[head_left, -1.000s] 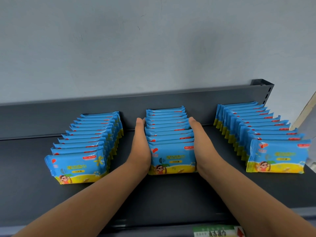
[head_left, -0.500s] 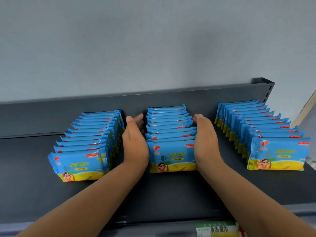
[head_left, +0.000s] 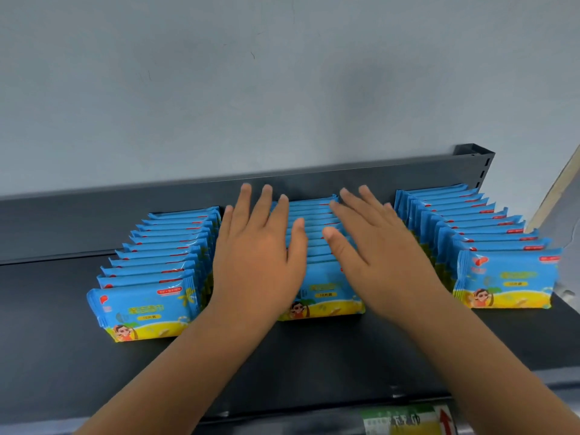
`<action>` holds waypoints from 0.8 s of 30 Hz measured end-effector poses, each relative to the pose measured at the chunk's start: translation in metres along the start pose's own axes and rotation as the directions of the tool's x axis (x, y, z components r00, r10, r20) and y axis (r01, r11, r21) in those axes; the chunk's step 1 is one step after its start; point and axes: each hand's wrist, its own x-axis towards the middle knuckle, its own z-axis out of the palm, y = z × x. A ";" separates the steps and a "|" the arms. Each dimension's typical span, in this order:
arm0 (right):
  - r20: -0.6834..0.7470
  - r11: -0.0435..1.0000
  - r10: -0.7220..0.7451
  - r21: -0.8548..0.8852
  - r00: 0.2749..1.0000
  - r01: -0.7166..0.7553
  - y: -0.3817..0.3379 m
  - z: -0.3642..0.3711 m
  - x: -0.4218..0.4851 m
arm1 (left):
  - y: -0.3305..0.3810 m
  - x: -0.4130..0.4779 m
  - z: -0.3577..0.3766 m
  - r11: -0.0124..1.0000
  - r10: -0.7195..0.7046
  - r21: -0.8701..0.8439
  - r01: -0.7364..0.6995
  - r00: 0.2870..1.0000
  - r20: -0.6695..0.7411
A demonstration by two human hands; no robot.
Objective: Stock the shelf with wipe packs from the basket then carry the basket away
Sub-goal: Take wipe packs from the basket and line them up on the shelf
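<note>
Shelf (head_left: 47, 309): three wipe-pack rows (head_left: 163, 255), left hand (head_left: 257, 255), right hand (head_left: 379, 249) spread.

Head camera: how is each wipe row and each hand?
Left row of blue-and-yellow plastic wipe packs: standing upright.
Middle row of wipe packs: upright, under both hands.
Right row of wipe packs: standing upright.
Left hand: open, flat.
Right hand: open, flat.
</note>
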 end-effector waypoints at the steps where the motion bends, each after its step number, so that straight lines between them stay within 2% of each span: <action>1: -0.018 0.997 -0.032 -0.075 0.999 0.030 -0.002 -0.004 -0.001 | -0.001 0.000 -0.001 0.996 0.030 0.078 -0.031 0.999 0.013; 5: 0.002 0.990 -0.014 -0.141 1.000 0.014 -0.014 -0.015 -0.009 | 0.006 -0.007 -0.011 0.987 0.073 0.140 -0.084 0.994 0.078; 14: -0.096 0.995 0.068 -0.064 0.993 -0.074 0.007 -0.025 -0.037 | 0.029 -0.017 -0.006 0.979 0.149 0.121 -0.165 0.980 0.134; 18: -0.106 0.996 0.076 -0.036 0.991 -0.080 0.039 -0.047 -0.043 | 0.072 -0.012 0.001 0.970 0.202 0.117 -0.212 0.975 0.096; 23: -0.175 0.998 0.057 -0.019 0.983 -0.062 0.115 -0.083 -0.050 | 0.156 0.004 0.018 0.956 0.268 0.117 -0.269 0.963 0.031; 24: -0.185 0.996 0.082 0.051 0.979 -0.074 0.130 -0.087 -0.052 | 0.173 0.006 0.024 0.955 0.273 0.116 -0.274 0.962 0.024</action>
